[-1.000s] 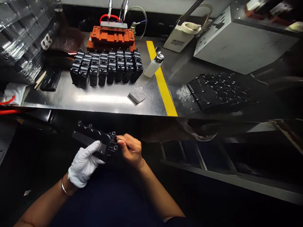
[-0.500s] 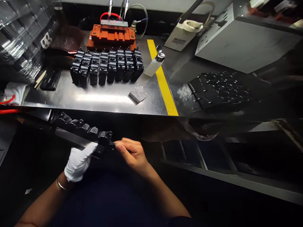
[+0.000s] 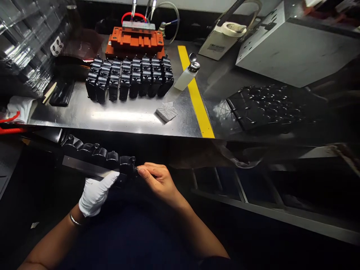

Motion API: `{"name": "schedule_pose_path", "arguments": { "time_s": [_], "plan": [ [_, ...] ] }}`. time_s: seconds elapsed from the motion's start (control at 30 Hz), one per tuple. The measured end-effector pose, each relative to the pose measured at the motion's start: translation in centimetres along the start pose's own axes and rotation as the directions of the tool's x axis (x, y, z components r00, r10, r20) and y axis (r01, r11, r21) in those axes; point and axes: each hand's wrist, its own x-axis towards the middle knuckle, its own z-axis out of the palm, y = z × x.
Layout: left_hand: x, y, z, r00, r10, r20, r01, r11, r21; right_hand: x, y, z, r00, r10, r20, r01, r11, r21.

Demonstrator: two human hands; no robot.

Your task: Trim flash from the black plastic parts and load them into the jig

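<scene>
Below the table's front edge, my left hand, in a white glove, is closed around a long black plastic part with a row of several round bosses and a flat grey side. The part lies almost level, its far end pointing left. My bare right hand pinches at the part's right end with thumb and forefinger; whether anything small sits between the fingertips is hidden.
On the steel table stand rows of several black parts, an orange fixture, a white dispenser bottle, a folded wipe, a yellow stripe, a black tray and a grey box.
The black part has swung from foreshortened and tilted toward me to nearly level with its length stretched out leftward. My gloved hand slid a little left and down; the right hand stayed pinching the end.
</scene>
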Motion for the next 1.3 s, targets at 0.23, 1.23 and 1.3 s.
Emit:
{"name": "schedule_pose_path", "arguments": {
  "time_s": [0.23,1.23,1.3],
  "plan": [
    [-0.5,0.3,0.1,0.989,0.143,0.027,-0.146,0.967,0.209,0.0,0.1,-0.1,1.000,0.012,0.000,-0.012,0.998,-0.060],
    [-0.8,1.2,1.3,0.993,0.108,-0.046,-0.094,0.963,0.251,0.3,-0.1,-0.5,0.974,-0.223,0.033,0.210,0.843,-0.496],
    [-0.8,1.2,1.3,0.996,0.087,-0.028,-0.078,0.970,0.232,0.4,0.0,-0.6,0.973,-0.223,0.058,0.222,0.842,-0.491]
  ]
}}
